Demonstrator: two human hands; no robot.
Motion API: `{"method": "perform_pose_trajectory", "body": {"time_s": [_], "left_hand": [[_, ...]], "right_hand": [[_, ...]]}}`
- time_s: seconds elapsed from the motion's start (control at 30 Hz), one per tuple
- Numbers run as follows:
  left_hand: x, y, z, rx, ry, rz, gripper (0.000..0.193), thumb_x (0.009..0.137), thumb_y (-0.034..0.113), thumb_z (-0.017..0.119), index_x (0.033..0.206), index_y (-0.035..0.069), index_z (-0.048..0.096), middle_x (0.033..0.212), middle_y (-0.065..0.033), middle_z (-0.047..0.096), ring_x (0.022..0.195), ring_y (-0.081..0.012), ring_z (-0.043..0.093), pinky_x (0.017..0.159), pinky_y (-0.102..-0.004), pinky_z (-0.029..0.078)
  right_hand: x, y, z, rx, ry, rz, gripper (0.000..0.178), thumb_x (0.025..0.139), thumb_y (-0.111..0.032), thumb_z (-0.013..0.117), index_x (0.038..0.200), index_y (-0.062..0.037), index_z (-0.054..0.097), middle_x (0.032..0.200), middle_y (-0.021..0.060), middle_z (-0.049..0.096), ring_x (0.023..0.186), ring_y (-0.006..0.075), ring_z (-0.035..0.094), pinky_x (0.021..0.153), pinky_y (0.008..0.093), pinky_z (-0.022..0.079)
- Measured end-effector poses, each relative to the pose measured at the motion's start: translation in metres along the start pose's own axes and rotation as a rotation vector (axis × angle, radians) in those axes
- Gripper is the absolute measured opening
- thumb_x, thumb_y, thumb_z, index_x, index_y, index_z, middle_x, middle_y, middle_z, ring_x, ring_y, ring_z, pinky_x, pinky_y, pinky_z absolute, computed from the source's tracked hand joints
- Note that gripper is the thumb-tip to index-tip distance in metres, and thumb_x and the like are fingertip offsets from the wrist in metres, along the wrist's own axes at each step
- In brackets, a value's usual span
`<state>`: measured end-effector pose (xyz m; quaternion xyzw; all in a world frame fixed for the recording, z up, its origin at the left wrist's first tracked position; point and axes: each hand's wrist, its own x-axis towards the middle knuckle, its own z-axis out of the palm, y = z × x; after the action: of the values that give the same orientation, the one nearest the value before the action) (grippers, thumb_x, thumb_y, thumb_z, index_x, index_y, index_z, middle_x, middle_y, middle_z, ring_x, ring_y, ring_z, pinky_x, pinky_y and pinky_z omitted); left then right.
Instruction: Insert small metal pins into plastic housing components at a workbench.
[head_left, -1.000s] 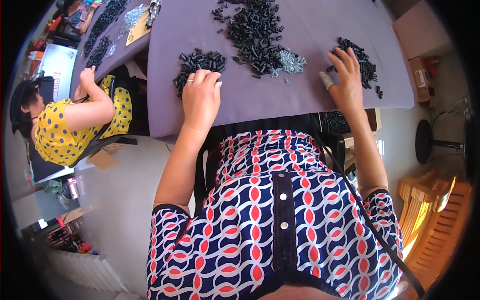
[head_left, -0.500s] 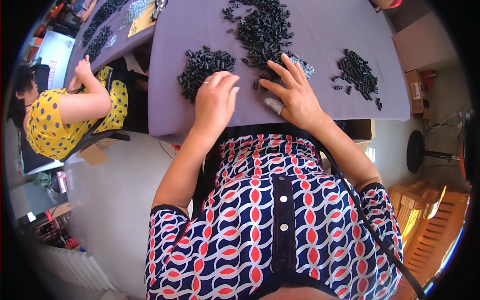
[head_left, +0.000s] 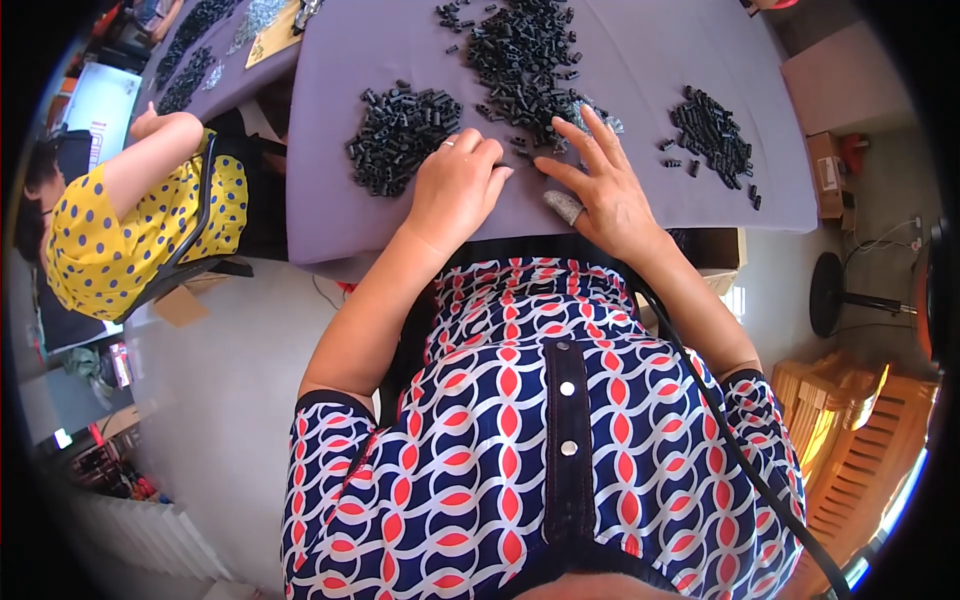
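Note:
My left hand (head_left: 455, 188) is at the right edge of the left pile of small black cylindrical pieces (head_left: 400, 135). Its fingers curl together, and whatever they may hold is hidden. My right hand (head_left: 617, 200) hovers with spread fingers at the near end of the large middle pile of black pieces (head_left: 525, 60). A grey wrap (head_left: 563, 207) covers its thumb. Beneath its fingers, a small heap of shiny silvery bits (head_left: 592, 115) shows in part. A loose black piece (head_left: 522, 150) lies between the two hands.
Another pile of black pieces (head_left: 712, 135) lies on the right of the purple-grey covered table (head_left: 640, 50). To the left, a person in a yellow dotted top (head_left: 95, 240) sits at another table. A wooden chair (head_left: 850, 440) and a fan (head_left: 828, 295) stand at right.
My left hand has shifted right, away from the left pile and closer to my right hand. My right hand has moved slightly right and down. The seated person's arm has lifted.

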<state>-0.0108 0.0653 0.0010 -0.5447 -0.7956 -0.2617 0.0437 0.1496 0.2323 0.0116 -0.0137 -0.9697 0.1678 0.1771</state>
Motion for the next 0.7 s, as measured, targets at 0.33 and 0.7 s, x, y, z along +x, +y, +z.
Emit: {"method": "perform_pose_trajectory", "body": {"time_s": [0.33, 0.7], "left_hand": [[-0.016, -0.002, -0.002, -0.078, 0.023, -0.037, 0.015, 0.083, 0.012, 0.073, 0.090, 0.004, 0.064, 0.090, -0.0095, 0.060, 0.082, -0.0298, 0.063, 0.071, -0.0378, 0.051], [-0.039, 0.004, -0.018, -1.154, 0.054, -0.622, 0.011, 0.091, 0.004, 0.069, 0.100, 0.000, 0.065, 0.089, -0.0055, 0.070, 0.074, -0.0115, 0.066, 0.069, -0.0243, 0.053]], "right_hand": [[0.023, -0.005, 0.005, 0.038, 0.117, -0.036, 0.038, 0.063, -0.001, 0.070, 0.100, -0.0061, 0.073, 0.135, 0.0127, 0.053, 0.138, 0.0392, 0.038, 0.111, 0.0487, 0.038], [0.046, -0.020, 0.031, -0.085, 0.077, -0.155, 0.010, 0.071, -0.015, 0.068, 0.080, -0.0112, 0.067, 0.085, 0.0024, 0.059, 0.091, 0.0229, 0.054, 0.080, 0.0361, 0.043]]}}
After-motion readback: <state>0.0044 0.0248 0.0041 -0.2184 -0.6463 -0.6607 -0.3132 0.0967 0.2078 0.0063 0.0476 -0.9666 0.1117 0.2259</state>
